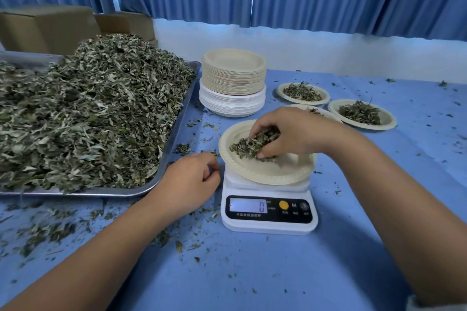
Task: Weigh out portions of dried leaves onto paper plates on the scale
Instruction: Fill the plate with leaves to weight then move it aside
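Here the clump of dried leaves (252,146) lay directly under the right hand (290,131), whose fingers and thumb curled round it from above. The clump's long axis ran roughly left to right across the paper plate (265,177). The plate sat on the scale (269,225), below the right hand and just right of the left hand (189,179). The display (249,206) read zero, so by my judgement the leaves' weight had not yet registered.

The left hand rested beside the scale's left edge, close to the plate's rim, its fingers curled. Whether they pinched a scrap could not be told. The heaped leaves (88,113) in the metal tray (174,139) lay just beyond the left hand, on its outer side. Any topping-up would therefore probably fall to the left hand, while the right needed only to let go. Beyond the right hand stood the stack of plates (233,81) and the filled plates (361,113).
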`<state>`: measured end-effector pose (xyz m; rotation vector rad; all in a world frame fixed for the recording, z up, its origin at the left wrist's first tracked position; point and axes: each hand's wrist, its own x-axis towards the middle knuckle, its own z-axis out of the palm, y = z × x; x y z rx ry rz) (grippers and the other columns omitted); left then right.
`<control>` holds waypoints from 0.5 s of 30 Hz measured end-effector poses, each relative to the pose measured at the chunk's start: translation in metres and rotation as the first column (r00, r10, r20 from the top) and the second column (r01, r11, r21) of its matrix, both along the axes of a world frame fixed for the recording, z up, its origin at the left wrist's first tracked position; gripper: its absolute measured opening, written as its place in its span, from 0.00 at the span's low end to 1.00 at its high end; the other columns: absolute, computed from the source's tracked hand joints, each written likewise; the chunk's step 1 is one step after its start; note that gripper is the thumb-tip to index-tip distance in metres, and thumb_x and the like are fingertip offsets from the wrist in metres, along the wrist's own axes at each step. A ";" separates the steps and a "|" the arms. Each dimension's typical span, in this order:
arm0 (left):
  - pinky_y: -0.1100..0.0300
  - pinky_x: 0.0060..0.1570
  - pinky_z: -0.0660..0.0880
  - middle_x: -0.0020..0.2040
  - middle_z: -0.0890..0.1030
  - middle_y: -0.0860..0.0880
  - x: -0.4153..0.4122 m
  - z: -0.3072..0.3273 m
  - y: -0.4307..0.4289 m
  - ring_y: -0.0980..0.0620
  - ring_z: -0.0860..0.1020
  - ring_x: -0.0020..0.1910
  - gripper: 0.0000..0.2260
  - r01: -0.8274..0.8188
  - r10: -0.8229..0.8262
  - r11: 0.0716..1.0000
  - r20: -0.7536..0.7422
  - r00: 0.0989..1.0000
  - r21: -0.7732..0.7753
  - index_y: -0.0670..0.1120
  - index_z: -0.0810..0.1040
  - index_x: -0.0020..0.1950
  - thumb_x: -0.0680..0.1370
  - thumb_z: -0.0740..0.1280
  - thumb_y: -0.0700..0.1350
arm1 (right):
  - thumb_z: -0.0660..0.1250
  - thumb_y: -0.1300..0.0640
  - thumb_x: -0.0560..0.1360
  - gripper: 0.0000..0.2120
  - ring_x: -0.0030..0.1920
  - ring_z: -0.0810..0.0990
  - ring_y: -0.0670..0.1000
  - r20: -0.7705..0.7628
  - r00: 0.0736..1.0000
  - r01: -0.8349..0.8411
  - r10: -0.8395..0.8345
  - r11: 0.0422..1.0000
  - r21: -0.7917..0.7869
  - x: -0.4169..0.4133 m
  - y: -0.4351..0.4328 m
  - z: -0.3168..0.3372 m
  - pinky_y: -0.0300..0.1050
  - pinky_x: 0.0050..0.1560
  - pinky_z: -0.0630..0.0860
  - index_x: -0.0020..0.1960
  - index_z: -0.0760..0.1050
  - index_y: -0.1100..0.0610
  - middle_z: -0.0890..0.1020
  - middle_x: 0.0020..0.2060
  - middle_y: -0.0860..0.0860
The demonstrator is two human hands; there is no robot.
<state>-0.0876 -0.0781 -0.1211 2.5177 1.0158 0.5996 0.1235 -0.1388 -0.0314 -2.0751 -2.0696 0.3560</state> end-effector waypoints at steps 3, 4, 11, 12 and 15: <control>0.72 0.32 0.64 0.33 0.77 0.46 0.000 -0.001 0.001 0.57 0.69 0.30 0.03 -0.007 0.007 1.000 0.001 1.000 -0.001 0.51 0.75 0.46 0.78 0.63 0.46 | 0.76 0.43 0.66 0.20 0.52 0.74 0.38 -0.029 1.000 0.002 -0.004 0.998 -0.069 0.002 -0.008 0.012 0.34 0.46 0.68 0.57 0.76 0.37 0.76 0.53 0.37; 0.71 0.32 0.64 0.33 0.77 0.46 0.000 -0.001 0.001 0.58 0.69 0.30 0.03 -0.008 0.008 1.000 0.001 1.000 0.000 0.51 0.75 0.45 0.78 0.63 0.46 | 0.76 0.41 0.65 0.21 0.54 0.74 0.38 -0.064 0.998 0.005 -0.011 0.996 -0.086 0.003 -0.011 0.017 0.35 0.50 0.69 0.57 0.76 0.35 0.77 0.54 0.37; 0.70 0.29 0.63 0.32 0.77 0.46 0.000 -0.003 0.002 0.59 0.69 0.31 0.03 -0.006 0.006 1.000 0.001 1.000 0.004 0.51 0.76 0.46 0.78 0.63 0.46 | 0.73 0.52 0.73 0.02 0.43 0.81 0.41 -0.193 0.981 0.053 -0.021 0.985 0.162 0.005 -0.008 0.019 0.45 0.51 0.79 0.45 0.82 0.45 0.84 0.40 0.42; 0.70 0.29 0.63 0.32 0.77 0.47 0.000 -0.003 0.002 0.59 0.69 0.31 0.03 -0.007 0.007 1.000 0.001 1.000 0.006 0.51 0.76 0.46 0.78 0.63 0.46 | 0.73 0.53 0.72 0.02 0.42 0.81 0.43 -0.199 0.980 0.054 -0.020 0.985 0.166 0.005 -0.007 0.017 0.45 0.49 0.79 0.43 0.82 0.46 0.84 0.38 0.43; 0.69 0.29 0.63 0.33 0.77 0.47 0.000 -0.003 0.002 0.59 0.68 0.30 0.03 -0.012 0.012 1.000 0.000 1.000 0.010 0.51 0.76 0.46 0.78 0.63 0.46 | 0.74 0.55 0.72 0.04 0.36 0.80 0.39 -0.161 0.987 0.019 -0.008 0.998 0.066 0.005 -0.005 0.013 0.34 0.40 0.75 0.41 0.82 0.46 0.84 0.34 0.42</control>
